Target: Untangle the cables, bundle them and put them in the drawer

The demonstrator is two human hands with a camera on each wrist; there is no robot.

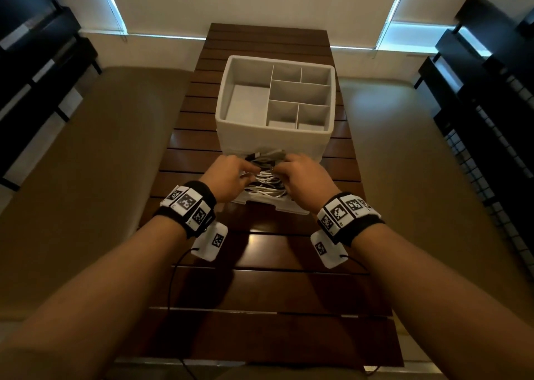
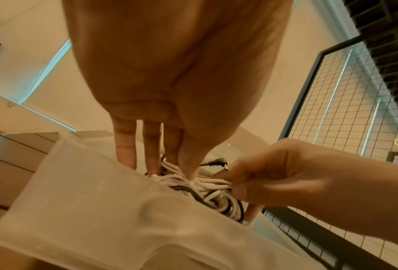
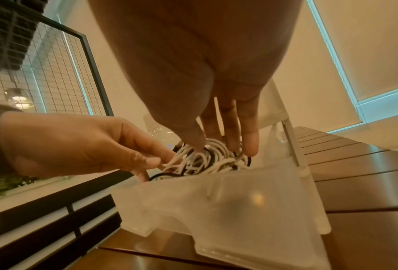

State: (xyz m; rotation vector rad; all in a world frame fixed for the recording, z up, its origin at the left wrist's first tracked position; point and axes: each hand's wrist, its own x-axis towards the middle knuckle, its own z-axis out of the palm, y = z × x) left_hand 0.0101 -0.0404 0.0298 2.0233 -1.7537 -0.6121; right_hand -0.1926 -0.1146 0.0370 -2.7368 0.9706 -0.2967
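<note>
A tangle of white and black cables (image 1: 265,181) lies in the pulled-out translucent drawer (image 1: 273,207) at the foot of a white drawer unit. My left hand (image 1: 245,169) reaches in from the left and pinches white strands between thumb and fingers (image 3: 152,161). From the right, my right hand (image 1: 282,168) grips the same bundle (image 2: 204,186), its fingers (image 2: 239,190) curled round the white loops. A black plug end (image 2: 217,162) sticks up behind the cables. The drawer front (image 3: 228,201) hides the lower part of the bundle.
The unit's top is an open grey organiser tray (image 1: 274,128) with several empty compartments. It stands on a dark slatted wooden table (image 1: 289,293). Black shelving (image 1: 34,62) flanks the left, and a black wire-grid rack (image 1: 491,119) the right.
</note>
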